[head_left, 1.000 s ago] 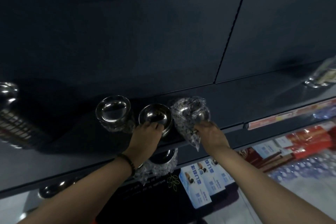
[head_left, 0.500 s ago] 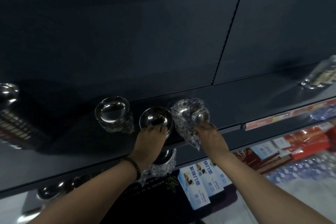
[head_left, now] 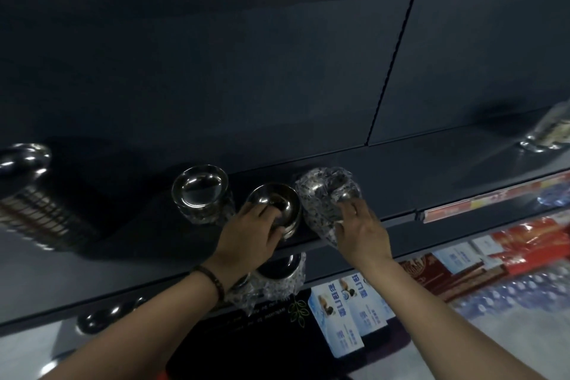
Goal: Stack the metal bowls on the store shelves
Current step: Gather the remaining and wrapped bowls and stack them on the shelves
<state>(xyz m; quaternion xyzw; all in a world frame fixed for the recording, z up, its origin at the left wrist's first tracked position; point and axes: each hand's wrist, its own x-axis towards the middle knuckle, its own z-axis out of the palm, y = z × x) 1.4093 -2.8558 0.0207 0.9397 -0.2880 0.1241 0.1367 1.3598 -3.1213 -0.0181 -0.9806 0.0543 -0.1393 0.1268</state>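
Reaching forward, left hand [head_left: 249, 234] grips the bowl [head_left: 279, 194].

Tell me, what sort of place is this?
Probably a shop: stacked metal bowls on a dark display shelf, a red price strip along its edge, and blue-and-white boxed goods stocked below.

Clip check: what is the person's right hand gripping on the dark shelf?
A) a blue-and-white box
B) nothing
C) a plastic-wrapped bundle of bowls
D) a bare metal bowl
C: the right hand curls its fingers on the plastic-wrapped bundle, while the left hand holds the bare metal bowl beside it.
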